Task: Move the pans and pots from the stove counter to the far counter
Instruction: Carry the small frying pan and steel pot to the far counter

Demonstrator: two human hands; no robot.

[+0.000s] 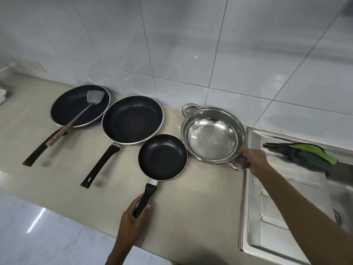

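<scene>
Several pans lie on a beige counter (200, 190) below a tiled wall. The small black frying pan (162, 156) sits nearest me, and my left hand (133, 213) is wrapped around its black handle. To its right stands a steel pot (211, 135) with two loop handles; my right hand (251, 158) grips its near handle. A medium black pan (132, 119) rests behind the small one, its handle pointing toward me. At the left is a large black pan (76, 108) with a metal spatula (91, 102) lying in it.
A steel sink unit (271, 217) with a draining board adjoins the counter on the right. A dark and green cloth (303, 153) lies on its far edge. Shiny floor tiles show at the lower left, in front of the counter edge.
</scene>
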